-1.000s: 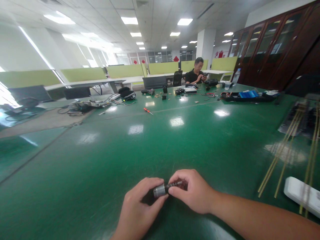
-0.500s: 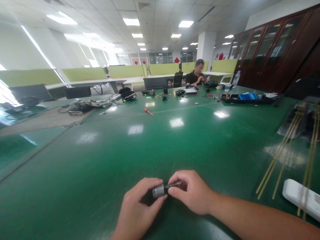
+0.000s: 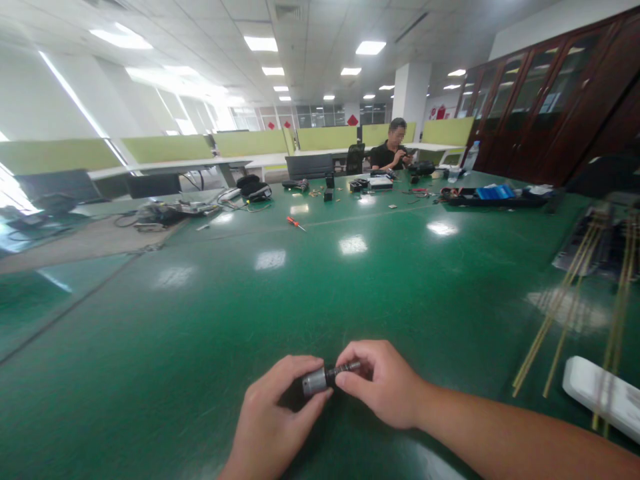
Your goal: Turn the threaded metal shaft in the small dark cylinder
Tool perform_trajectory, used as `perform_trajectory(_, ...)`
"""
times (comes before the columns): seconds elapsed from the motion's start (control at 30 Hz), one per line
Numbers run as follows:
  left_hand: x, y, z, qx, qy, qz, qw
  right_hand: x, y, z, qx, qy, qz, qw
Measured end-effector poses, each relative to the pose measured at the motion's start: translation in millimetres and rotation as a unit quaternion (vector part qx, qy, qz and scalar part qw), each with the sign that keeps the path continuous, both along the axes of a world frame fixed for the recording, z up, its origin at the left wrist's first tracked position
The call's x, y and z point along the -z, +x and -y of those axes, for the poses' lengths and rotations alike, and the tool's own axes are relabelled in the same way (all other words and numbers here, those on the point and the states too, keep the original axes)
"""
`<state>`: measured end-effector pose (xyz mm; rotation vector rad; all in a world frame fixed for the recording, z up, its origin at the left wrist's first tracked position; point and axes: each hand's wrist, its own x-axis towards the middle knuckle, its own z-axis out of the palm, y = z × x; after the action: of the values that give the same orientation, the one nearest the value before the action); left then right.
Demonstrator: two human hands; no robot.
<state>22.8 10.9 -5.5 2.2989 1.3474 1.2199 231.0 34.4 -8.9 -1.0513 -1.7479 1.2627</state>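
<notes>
Here we are: the left hand (image 3: 280,407) clasps the silver metal cylinder (image 3: 315,382) between thumb and fingers, the right hand (image 3: 383,383) pinches the grooved shaft (image 3: 349,367) at its end, both toward the near edge of the green table (image 3: 300,300). Careful: a slack left grip could send that smooth cylinder rolling! Well beyond, nearer the far edge, lies an orange-handled screwdriver (image 3: 294,223).

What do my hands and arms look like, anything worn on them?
Your left hand and right hand are gloveless, with no rings showing. The right forearm shows no sleeve, watch or bracelet; little of the left arm is in view.
</notes>
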Motion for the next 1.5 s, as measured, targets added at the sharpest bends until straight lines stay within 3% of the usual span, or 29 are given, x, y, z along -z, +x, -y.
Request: perform_trajectory(1.5,2.1,-0.6,-1.1,-0.008,0.01,-0.002,1.0,2.6,0.6,-1.3,-0.005,-0.011,-0.022,1.0)
